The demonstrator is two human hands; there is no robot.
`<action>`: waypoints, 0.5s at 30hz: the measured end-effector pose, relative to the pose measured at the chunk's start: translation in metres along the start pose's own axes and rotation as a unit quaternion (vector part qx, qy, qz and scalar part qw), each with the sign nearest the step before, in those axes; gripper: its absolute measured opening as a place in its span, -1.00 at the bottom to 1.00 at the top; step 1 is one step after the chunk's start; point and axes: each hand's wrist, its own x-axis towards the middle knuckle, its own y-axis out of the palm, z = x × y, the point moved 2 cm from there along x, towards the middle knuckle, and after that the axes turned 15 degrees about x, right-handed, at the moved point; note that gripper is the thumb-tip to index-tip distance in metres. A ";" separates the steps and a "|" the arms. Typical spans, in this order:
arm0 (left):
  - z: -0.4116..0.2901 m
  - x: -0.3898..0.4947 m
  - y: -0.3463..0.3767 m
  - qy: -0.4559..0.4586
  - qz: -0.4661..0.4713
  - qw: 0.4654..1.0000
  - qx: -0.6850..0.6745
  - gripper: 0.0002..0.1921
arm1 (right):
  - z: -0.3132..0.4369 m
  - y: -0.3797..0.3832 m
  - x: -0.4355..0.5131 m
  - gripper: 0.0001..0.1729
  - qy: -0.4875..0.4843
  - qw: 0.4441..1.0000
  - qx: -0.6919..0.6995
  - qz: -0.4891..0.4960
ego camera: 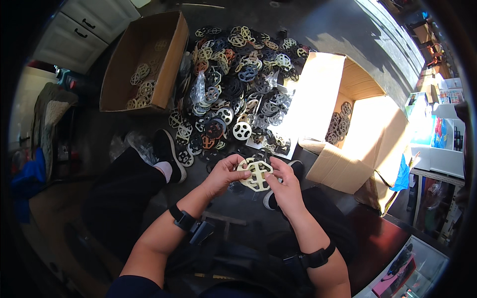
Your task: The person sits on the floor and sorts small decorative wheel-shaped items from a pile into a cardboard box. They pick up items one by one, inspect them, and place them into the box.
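Between my hands are pale cream flat cut-out discs [258,179], at least two overlapping, the front one with an eight-sided outline. My left hand [226,175] pinches their left side between thumb and fingers. On the right side, my right hand [285,186] grips the front disc with its thumb on the face. Just beyond my hands spreads a large pile of similar discs [231,89] in black, cream, blue, grey and orange. A white disc [242,131] lies face up at the pile's near edge.
An open cardboard box [143,48] at the left holds several pale discs [144,91]. Dark discs [338,124] lie in another open cardboard box [376,123] at the right. My shoe [169,154] stands beside the pile. Crumpled clear plastic [141,147] lies near it. White cabinets [84,33] stand upper left.
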 end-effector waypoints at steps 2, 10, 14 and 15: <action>-0.009 -0.011 0.013 0.003 -0.011 1.000 0.009 -0.86 | -0.005 -0.002 -0.001 -0.60 0.107 0.988 0.103 0.034; 0.004 -0.037 0.008 -0.008 -0.110 0.993 -0.046 -0.91 | -0.013 -0.002 0.006 -0.72 0.088 0.985 0.146 -0.004; 0.002 -0.038 0.001 0.012 -0.116 0.991 -0.060 -0.91 | -0.010 -0.003 0.012 -0.75 0.097 0.970 0.221 -0.009; 0.000 -0.038 0.000 0.020 -0.115 0.992 -0.056 -0.90 | -0.009 -0.001 0.012 -0.76 0.097 0.971 0.217 -0.012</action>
